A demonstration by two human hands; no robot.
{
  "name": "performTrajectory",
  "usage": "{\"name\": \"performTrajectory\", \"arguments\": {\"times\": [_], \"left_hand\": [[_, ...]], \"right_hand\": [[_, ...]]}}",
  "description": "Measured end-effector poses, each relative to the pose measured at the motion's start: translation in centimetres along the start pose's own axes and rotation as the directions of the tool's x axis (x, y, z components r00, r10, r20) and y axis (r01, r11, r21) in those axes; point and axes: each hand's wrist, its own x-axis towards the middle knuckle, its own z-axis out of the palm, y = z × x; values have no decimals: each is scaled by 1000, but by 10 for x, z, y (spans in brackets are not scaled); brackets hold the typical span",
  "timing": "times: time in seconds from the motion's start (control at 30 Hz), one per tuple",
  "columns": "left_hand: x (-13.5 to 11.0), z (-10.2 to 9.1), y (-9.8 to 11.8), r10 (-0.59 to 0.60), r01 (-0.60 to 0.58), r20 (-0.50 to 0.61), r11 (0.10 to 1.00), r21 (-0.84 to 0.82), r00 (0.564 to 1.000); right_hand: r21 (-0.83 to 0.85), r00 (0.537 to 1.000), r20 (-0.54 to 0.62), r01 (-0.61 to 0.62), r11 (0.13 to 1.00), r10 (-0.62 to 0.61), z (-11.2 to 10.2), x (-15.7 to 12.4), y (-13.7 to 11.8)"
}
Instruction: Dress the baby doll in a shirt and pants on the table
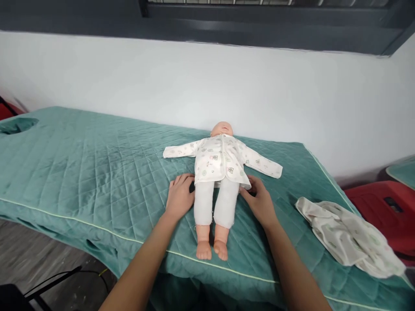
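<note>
A baby doll (203, 235) lies on its back on the green quilted cover, head toward the wall and bare feet toward me. It wears a white printed baby shirt (210, 160), its front closed and both sleeves spread out sideways. White cloth covers the doll's legs above the ankles. My left hand (180, 195) is at the doll's hip by the shirt's lower left corner, fingers curled and their tips partly hidden. On the other side, my right hand (258, 199) pinches the shirt's lower right hem between thumb and fingers.
A crumpled white printed cloth garment (352, 237) lies on the cover at the right. Red stools (379, 207) stand beyond the bed's right end. The white wall (129, 82) runs along the far edge. At the far left, the green cover (81, 172) has a hole.
</note>
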Motion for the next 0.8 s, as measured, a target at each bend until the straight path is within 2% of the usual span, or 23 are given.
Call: {"name": "performTrajectory", "arguments": {"times": [0.1,0.17,0.37,0.47,0.53,0.63,0.7,0.8], "left_hand": [[3,4,6,40,-39,-13,997,63,999],[5,7,8,60,-58,-25,996,60,998],[6,11,2,43,-64,-155,990,-128,987],[3,13,-4,-5,-48,-245,976,-210,970],[1,15,-6,-38,-24,-267,974,-225,963],[0,17,-6,-66,1,-274,973,-231,960],[0,18,-5,-93,20,-288,969,-248,953],[0,19,-4,-125,30,-297,952,-304,947]], "right_hand": [[-107,1000,-19,-4,994,2,6,6,-7],[-122,998,-56,-1,993,-6,8,8,-10],[-145,988,-152,-35,989,12,4,6,-7],[-164,994,-110,-38,986,20,3,3,-5],[-205,996,-86,-8,979,-10,3,1,-3],[-293,973,-138,138,946,-185,5,1,-2],[-330,922,-154,291,898,-356,7,4,-2],[-330,847,-64,480,812,-527,10,9,-7]]}}
